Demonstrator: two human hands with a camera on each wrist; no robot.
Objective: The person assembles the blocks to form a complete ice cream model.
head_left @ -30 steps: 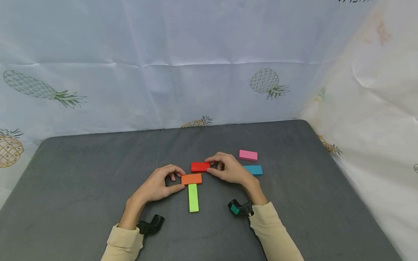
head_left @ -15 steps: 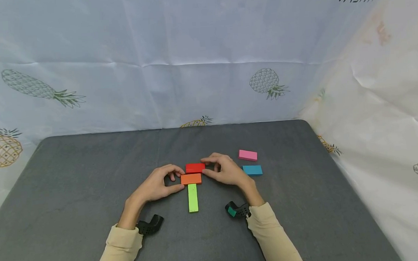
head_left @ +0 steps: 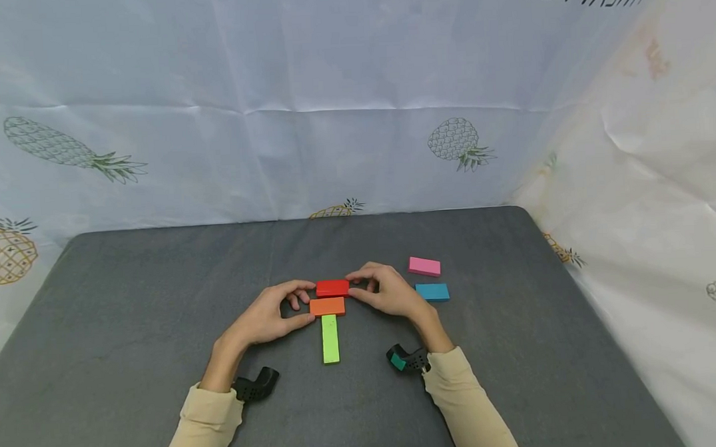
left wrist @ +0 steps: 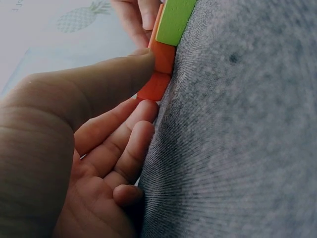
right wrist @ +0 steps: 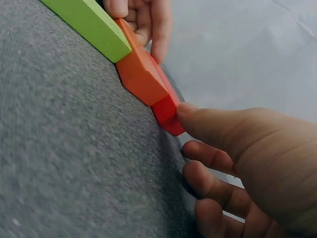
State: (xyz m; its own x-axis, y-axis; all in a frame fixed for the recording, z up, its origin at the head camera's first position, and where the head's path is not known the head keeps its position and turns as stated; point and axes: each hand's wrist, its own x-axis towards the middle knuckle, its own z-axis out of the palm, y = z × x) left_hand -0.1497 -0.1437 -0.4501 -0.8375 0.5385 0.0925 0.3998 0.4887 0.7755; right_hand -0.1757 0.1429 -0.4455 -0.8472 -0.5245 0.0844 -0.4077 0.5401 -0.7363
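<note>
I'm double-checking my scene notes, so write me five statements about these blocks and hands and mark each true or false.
1. The left hand touches the orange block, and the right hand the red block. True.
2. The orange block sits on top of the red block. False: they lie side by side.
3. The green block meets the orange block at a right angle. True.
4. The pink block lies beyond the blue block. True.
5. The blue block touches the green block. False: they lie apart.
</note>
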